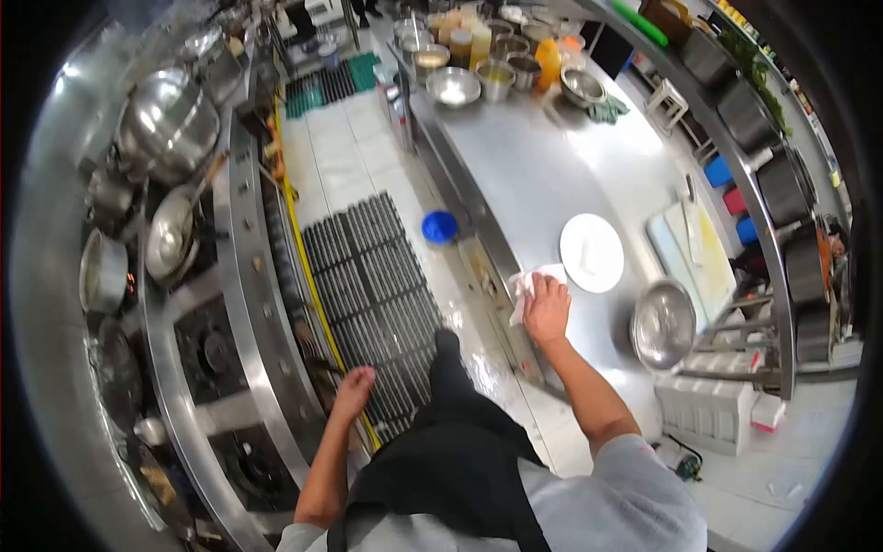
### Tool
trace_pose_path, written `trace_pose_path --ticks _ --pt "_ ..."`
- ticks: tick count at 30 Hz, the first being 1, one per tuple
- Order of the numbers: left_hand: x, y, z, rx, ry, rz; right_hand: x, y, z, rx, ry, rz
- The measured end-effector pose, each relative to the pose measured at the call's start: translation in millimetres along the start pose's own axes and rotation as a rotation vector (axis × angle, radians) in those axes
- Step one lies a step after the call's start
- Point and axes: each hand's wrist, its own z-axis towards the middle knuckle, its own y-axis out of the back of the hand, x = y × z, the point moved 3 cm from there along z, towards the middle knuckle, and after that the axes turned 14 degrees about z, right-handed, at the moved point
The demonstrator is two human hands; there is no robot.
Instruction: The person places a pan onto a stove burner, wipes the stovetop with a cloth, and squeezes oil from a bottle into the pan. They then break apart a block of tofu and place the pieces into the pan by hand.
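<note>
My right hand point(548, 311) is at the near edge of the steel worktable point(520, 161), its fingers closed on a crumpled white-pink cloth point(520, 293) that presses against the tabletop. Just beyond it lies a round white plate point(591, 241) with a pale, whitish item on it. A steel bowl point(663, 324) stands to the right of my forearm. Over the floor beside the stove hangs my left hand point(353, 394), fingers curled in, with nothing visible in them.
On the left runs a stove point(267, 340) with a wok point(172, 235) and pots. Black slatted mats point(368, 285) and a blue bucket point(440, 226) are on the floor. A knife point(692, 225) rests on a cutting board point(713, 258). Several bowls point(453, 86) line the table's far end.
</note>
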Motion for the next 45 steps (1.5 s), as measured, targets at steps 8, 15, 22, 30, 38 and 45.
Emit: trace_pose_path --ticks 8,15,22,30,38,45 --pt "-8 44 31 0.155 0.213 0.394 2 -48 189 -0.023 -0.086 -0.013" --pt "151 86 69 0.07 -0.653 0.905 15 15 357 0.454 -0.153 -0.087" --pt "169 101 98 0.07 -0.275 0.784 142 301 436 -0.438 0.028 -0.425" --pt "5 73 90 -0.259 0.208 -0.517 -49 263 513 -0.193 0.038 -0.465" --pt "157 -83 -102 -0.539 0.189 0.349 83 153 455 -0.107 0.435 0.091" --pt "197 -180 -231 -0.452 0.961 -0.318 256 -44 267 1.066 0.291 0.479"
